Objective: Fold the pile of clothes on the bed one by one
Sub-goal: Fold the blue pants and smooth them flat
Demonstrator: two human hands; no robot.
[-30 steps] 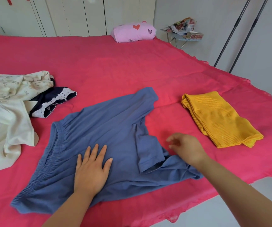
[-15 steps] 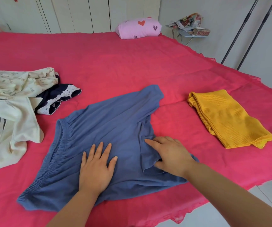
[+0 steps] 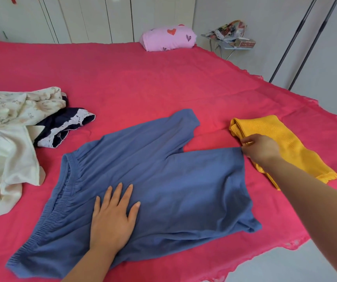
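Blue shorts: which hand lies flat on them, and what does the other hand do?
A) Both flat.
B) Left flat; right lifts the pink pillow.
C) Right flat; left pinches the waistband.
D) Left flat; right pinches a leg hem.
D: the left hand lies with straight fingers on the blue shorts, while the right hand pinches the hem corner of one leg next to the folded yellow garment.

No readable text, box print blurred

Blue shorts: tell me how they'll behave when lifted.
Probably floppy: the shorts lie flat and wrinkled on the bed. Likely light: the right hand holds a leg hem by a fingertip pinch. May slide, since the left hand presses them down.
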